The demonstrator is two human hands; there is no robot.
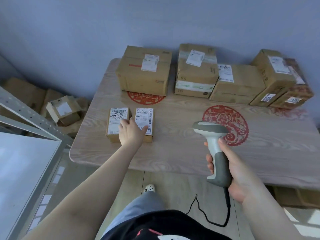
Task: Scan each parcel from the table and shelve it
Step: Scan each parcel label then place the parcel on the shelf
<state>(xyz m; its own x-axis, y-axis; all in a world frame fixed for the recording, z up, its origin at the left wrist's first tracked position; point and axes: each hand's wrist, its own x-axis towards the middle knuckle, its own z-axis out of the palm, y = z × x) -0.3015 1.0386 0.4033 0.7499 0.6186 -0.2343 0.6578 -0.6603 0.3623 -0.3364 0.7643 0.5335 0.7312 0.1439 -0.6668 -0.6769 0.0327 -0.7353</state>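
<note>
My left hand (132,130) lies flat and relaxed across two small parcels (118,124) at the table's (173,158) near left; my right hand (230,172) grips the scanner (214,149), well right of them.

Two small labelled parcels (117,124) (144,123) lie side by side (flat) near bigger boxes (144,73).

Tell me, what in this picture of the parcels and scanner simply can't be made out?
All in the head view:
- Label print on the two small parcels: too small, and the left hand covers part.
- Labels on the big boxes at the back: blurred.
- Scanner trigger: hidden by the right hand.
- Shelf: cut off at the left edge.
- Scanner cable's far end: hidden behind the person's clothing.
</note>
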